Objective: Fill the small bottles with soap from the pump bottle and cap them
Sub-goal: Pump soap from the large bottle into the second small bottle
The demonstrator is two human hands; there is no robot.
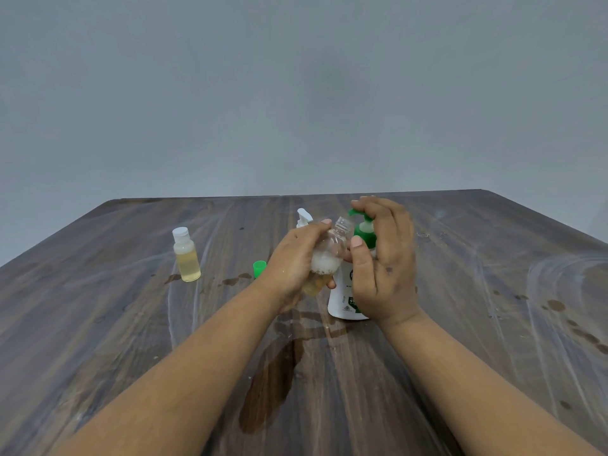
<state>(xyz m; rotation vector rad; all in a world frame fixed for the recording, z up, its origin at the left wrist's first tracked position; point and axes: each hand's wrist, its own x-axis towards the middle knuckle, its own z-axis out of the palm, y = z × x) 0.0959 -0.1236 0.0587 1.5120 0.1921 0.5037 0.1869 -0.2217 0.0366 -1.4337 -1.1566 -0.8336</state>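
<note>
Head view. L hand (pixel 292 258) grips an uncapped small bottle (pixel 329 255), fingers curled round its body, tilted so its open neck leans right, toward the pump spout. Bottle holds yellowish soap at the base w/ white foam above; upper part clear. It is held above the table (pixel 98 324), just left of the pump bottle (pixel 342 297).

R hand (pixel 381 258): fingers rest over the green pump head (pixel 365 230), thumb pointing up beside the pump collar; palm alongside the white bottle body. Fingers lie fairly straight, pressing rather than clenching.

Pump bottle stands upright on the table, centre-right. Behind the L hand, a white cap or nozzle (pixel 304 217) shows partly; what it belongs to cannot be told.

Far left: a capped bottle (pixel 186 255), white cap, approx. two-thirds full of yellow soap, upright, well apart from the hands. A green cap (pixel 259 269) stands on the table just left of the L wrist.

Wet patches (pixel 273 383) darken the wood near the forearms.
</note>
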